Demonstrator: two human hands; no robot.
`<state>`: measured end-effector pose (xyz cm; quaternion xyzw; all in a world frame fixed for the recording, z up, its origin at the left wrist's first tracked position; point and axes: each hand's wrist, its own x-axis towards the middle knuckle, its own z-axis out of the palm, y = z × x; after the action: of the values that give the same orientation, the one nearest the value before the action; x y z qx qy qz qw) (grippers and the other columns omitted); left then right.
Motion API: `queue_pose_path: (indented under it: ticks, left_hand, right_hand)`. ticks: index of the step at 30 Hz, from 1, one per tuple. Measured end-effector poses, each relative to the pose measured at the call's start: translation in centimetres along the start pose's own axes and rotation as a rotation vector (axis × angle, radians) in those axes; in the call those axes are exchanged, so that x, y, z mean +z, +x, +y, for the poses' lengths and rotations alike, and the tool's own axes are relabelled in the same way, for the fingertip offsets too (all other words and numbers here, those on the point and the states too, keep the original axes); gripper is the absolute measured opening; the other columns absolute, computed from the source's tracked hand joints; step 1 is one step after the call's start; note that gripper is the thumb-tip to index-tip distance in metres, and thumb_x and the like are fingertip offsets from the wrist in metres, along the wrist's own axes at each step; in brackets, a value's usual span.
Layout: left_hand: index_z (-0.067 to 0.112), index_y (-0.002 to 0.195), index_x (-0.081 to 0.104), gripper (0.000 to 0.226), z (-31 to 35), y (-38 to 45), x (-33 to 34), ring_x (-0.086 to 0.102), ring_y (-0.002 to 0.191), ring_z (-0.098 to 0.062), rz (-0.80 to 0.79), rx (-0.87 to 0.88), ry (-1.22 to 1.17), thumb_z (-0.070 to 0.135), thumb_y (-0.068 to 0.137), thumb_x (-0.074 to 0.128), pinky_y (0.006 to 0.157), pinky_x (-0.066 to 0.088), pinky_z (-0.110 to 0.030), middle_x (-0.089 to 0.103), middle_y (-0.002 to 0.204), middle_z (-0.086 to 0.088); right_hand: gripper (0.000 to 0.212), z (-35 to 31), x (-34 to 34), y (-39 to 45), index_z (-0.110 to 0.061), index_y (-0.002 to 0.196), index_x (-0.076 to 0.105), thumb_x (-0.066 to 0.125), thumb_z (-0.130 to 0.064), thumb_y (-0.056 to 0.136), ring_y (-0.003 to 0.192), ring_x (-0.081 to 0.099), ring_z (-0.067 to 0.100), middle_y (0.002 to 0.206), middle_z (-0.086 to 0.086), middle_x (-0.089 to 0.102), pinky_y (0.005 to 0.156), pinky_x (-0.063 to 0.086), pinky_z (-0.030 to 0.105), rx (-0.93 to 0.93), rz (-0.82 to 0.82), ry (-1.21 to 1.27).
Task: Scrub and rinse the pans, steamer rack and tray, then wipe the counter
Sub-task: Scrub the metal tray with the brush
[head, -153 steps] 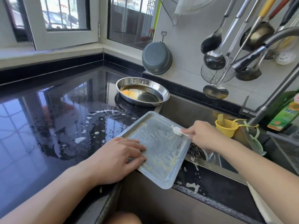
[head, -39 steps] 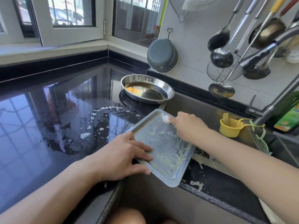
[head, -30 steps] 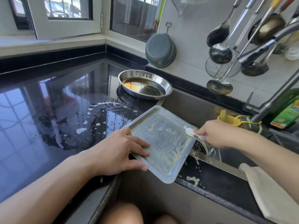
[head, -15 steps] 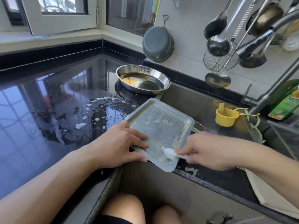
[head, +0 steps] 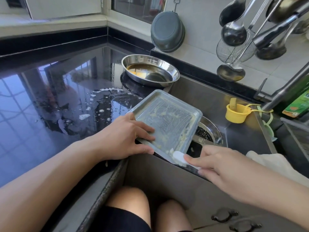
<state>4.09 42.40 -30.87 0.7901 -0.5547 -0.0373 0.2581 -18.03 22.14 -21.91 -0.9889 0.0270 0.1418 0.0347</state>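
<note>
A grey rectangular tray (head: 168, 119), smeared with yellowish suds, lies tilted over the sink's left edge. My left hand (head: 123, 139) grips its near left rim, fingers on top and thumb along the edge. My right hand (head: 215, 166) pinches a small white brush (head: 179, 158), whose head touches the tray's near corner. A round steel pan (head: 150, 71) with brownish liquid sits on the black counter (head: 41, 101) behind the tray.
Foam spots and water lie on the counter left of the tray. The sink (head: 234, 131) holds a drain strainer (head: 205, 133) and a yellow cup (head: 236, 113). The faucet (head: 284, 91), hanging ladles (head: 234, 30), a grey bowl (head: 167, 30) and a white cloth (head: 274, 163) are around it.
My right hand has swept the brush from the tray's far side down to its near corner. My left hand keeps its hold on the tray's rim. The camera has tipped downward.
</note>
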Motion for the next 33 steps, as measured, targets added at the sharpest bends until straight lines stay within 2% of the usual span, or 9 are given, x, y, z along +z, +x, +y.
queue_pose_path:
  ticks: [3, 6, 10, 14, 20, 24, 26, 29, 33]
  left_hand:
    - [0.044, 0.117, 0.075, 0.067, 0.0, 0.1, -0.1, 0.042, 0.099, -0.010, 0.004, 0.020, -0.002, 0.086, 0.073, 0.048, 0.094, 0.039, -0.022, 0.061, 0.133, 0.030]
    - [0.045, 0.119, 0.074, 0.066, 0.0, 0.1, 0.0, 0.038, 0.095, -0.004, 0.006, 0.040, 0.015, 0.086, 0.075, 0.047, 0.090, 0.033, -0.014, 0.061, 0.134, 0.029]
    - [0.045, 0.120, 0.073, 0.066, -0.2, 0.0, 0.0, 0.036, 0.095, -0.004, 0.012, 0.031, 0.003, 0.085, 0.075, 0.046, 0.090, 0.031, -0.011, 0.060, 0.135, 0.030]
    - [0.045, 0.120, 0.074, 0.063, -0.3, 0.1, 0.1, 0.036, 0.095, -0.005, 0.015, 0.050, 0.013, 0.083, 0.077, 0.047, 0.091, 0.031, -0.011, 0.061, 0.134, 0.029]
    - [0.048, 0.121, 0.072, 0.057, -0.5, 0.0, 0.3, 0.040, 0.100, -0.001, 0.035, 0.078, 0.033, 0.082, 0.081, 0.049, 0.091, 0.036, -0.016, 0.061, 0.133, 0.030]
    - [0.050, 0.120, 0.072, 0.056, -0.9, 0.1, 0.5, 0.043, 0.097, -0.007, 0.050, 0.080, 0.027, 0.083, 0.082, 0.048, 0.093, 0.042, -0.023, 0.060, 0.133, 0.031]
    - [0.052, 0.120, 0.071, 0.056, -1.1, 0.1, 0.5, 0.042, 0.100, -0.003, 0.044, 0.078, 0.018, 0.085, 0.081, 0.048, 0.093, 0.041, -0.021, 0.059, 0.133, 0.034]
    - [0.053, 0.118, 0.072, 0.054, -1.0, 0.1, 0.4, 0.042, 0.103, -0.001, 0.045, 0.079, 0.002, 0.084, 0.081, 0.049, 0.093, 0.042, -0.022, 0.059, 0.132, 0.034]
    - [0.053, 0.118, 0.071, 0.052, -0.9, 0.0, 0.3, 0.044, 0.100, -0.007, 0.040, 0.077, -0.006, 0.083, 0.082, 0.050, 0.094, 0.043, -0.025, 0.059, 0.133, 0.034]
  right_hand:
    - [0.044, -0.6, 0.6, 1.8, -0.063, 0.143, 0.035, 0.043, -0.044, 0.104, 0.087, 0.053, 0.015, 0.093, -0.009, 0.043, 0.080, 0.048, 0.039, -0.069, 0.062, 0.002]
    - [0.043, -1.8, 1.2, 3.4, -0.059, 0.145, 0.038, 0.042, -0.042, 0.106, 0.083, 0.054, 0.022, 0.092, -0.006, 0.041, 0.074, 0.049, 0.043, -0.105, 0.151, -0.016]
    - [0.049, -0.1, 1.9, 1.0, -0.063, 0.142, 0.037, 0.051, -0.038, 0.102, 0.077, 0.052, 0.013, 0.091, -0.014, 0.040, 0.069, 0.050, 0.040, -0.095, 0.119, 0.012]
    - [0.049, 1.1, 2.2, -0.9, -0.069, 0.140, 0.031, 0.047, -0.042, 0.103, 0.079, 0.051, 0.011, 0.092, -0.019, 0.040, 0.068, 0.047, 0.030, 0.001, 0.141, 0.002]
    - [0.045, -2.0, 1.8, 3.0, -0.050, 0.149, 0.038, 0.041, -0.034, 0.108, 0.077, 0.054, 0.025, 0.094, -0.009, 0.034, 0.068, 0.048, 0.044, -0.066, 0.202, -0.057]
    - [0.046, -0.7, 1.6, 1.1, -0.059, 0.144, 0.039, 0.049, -0.037, 0.104, 0.078, 0.052, 0.017, 0.093, -0.010, 0.039, 0.068, 0.047, 0.036, -0.056, 0.121, 0.022]
    - [0.044, 0.9, 1.1, 0.3, -0.064, 0.142, 0.038, 0.046, -0.042, 0.104, 0.081, 0.053, 0.012, 0.094, -0.011, 0.043, 0.068, 0.045, 0.032, 0.006, 0.099, 0.008]
    - [0.044, 4.6, 0.3, 2.3, -0.065, 0.143, 0.033, 0.041, -0.043, 0.105, 0.086, 0.055, 0.017, 0.095, -0.010, 0.046, 0.078, 0.050, 0.041, 0.156, 0.110, -0.084]
    - [0.045, 10.7, -0.6, 8.1, -0.053, 0.144, 0.045, 0.044, -0.029, 0.106, 0.079, 0.052, 0.020, 0.087, -0.007, 0.042, 0.073, 0.049, 0.041, 0.339, 0.211, -0.095]
